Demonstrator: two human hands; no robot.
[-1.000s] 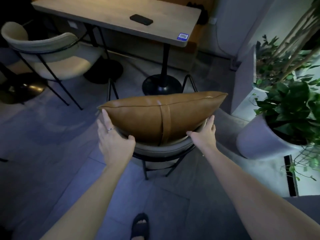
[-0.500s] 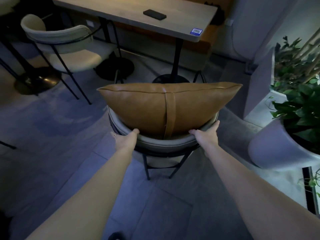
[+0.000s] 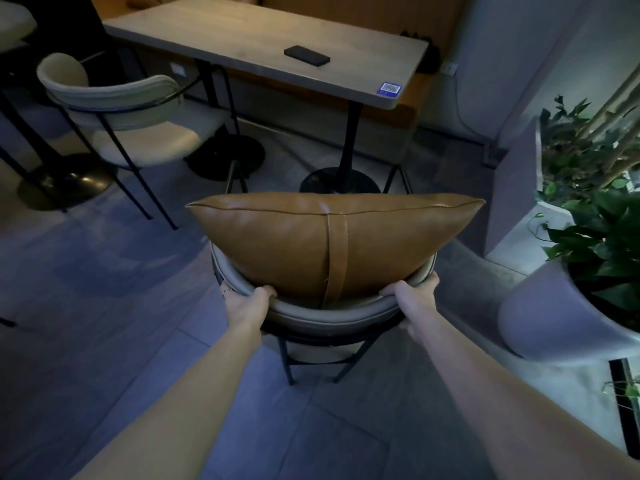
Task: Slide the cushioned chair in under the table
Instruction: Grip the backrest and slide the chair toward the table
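Note:
A chair with a curved grey backrest [image 3: 332,315] and thin black legs stands in front of me, its back towards me. A tan leather cushion [image 3: 329,237] leans against the backrest and hides the seat. My left hand [image 3: 244,303] grips the backrest's left side, thumb over the rim. My right hand [image 3: 414,296] grips its right side. Beyond the chair stands the wooden table [image 3: 242,39] on two black pedestal bases; the chair's front legs are close to the right base [image 3: 341,183].
A black phone [image 3: 306,55] lies on the table. A second cream chair [image 3: 135,116] stands at the left, partly under the table. Large potted plants [image 3: 595,258] in a white pot stand close at the right. Another black pedestal base [image 3: 64,183] is at far left.
My hands dropped from the cushion's sides to the backrest rim and closed on it. The chair and I have moved nearer to the table.

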